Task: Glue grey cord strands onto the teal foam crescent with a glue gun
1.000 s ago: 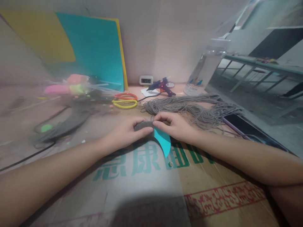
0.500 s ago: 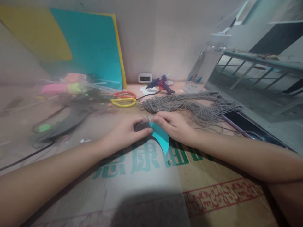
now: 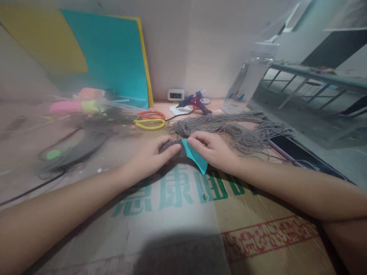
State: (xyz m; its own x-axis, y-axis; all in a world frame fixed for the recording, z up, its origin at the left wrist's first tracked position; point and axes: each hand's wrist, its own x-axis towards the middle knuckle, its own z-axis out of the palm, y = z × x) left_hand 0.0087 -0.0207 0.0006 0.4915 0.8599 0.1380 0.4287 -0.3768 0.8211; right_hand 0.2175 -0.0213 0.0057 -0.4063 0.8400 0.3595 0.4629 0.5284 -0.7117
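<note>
Both my hands meet over a cardboard sheet (image 3: 177, 214) on the table. My left hand (image 3: 149, 156) pinches the grey yarn-wrapped end (image 3: 175, 145) of a small craft piece. My right hand (image 3: 210, 149) pinches the same piece from the right, fingers closed on it. The piece's bare teal tip (image 3: 197, 159) points down and towards me between the two hands. A loose hank of grey yarn (image 3: 229, 128) lies just behind my right hand.
Teal and yellow foam sheets (image 3: 109, 61) lean on the wall at back left. Scissors with red and yellow handles (image 3: 150, 119), a blue glue gun (image 3: 193, 102), a small clock (image 3: 176, 94), a clear bottle (image 3: 246, 84) and a phone (image 3: 295, 152) surround the work spot.
The teal tip has tilted and shows shorter than before. Both hands shifted slightly away from me while keeping their grip on the piece.
</note>
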